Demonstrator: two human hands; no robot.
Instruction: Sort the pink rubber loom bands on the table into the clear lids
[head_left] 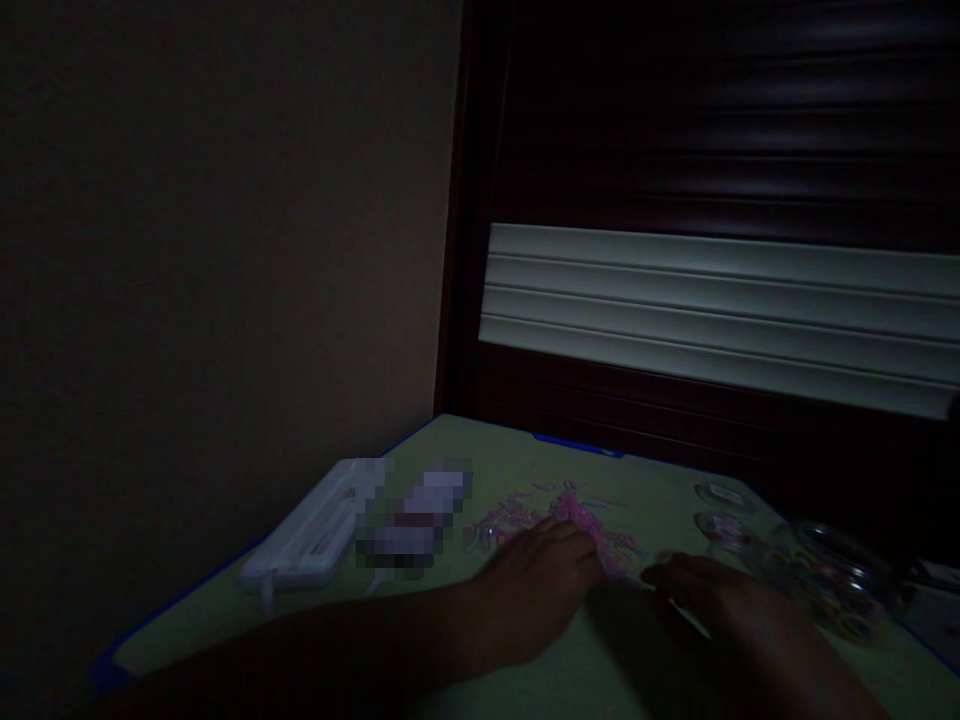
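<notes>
The room is dim. A loose pile of small pink and pale pieces [574, 510], too small to name, lies spread on the light table top [480, 450]. My left hand [536, 580] rests at the near side of this pile, palm down, fingers bent and close together. Its fingertips are hidden, so whatever they pinch cannot be made out. To the right, my right hand [727, 605] hovers low with a gap between thumb and fingers; nothing shows in it. Beyond it stands a clear round jar [832, 575] holding colourful ring-like bands.
Left of the pile lies a blurred-out phone-like object [420, 520], beside a long white case [315, 530]. Two small clear round containers or lids [724, 497] sit at the right. A wall [225, 250] and a dark slatted panel [712, 150] border the table.
</notes>
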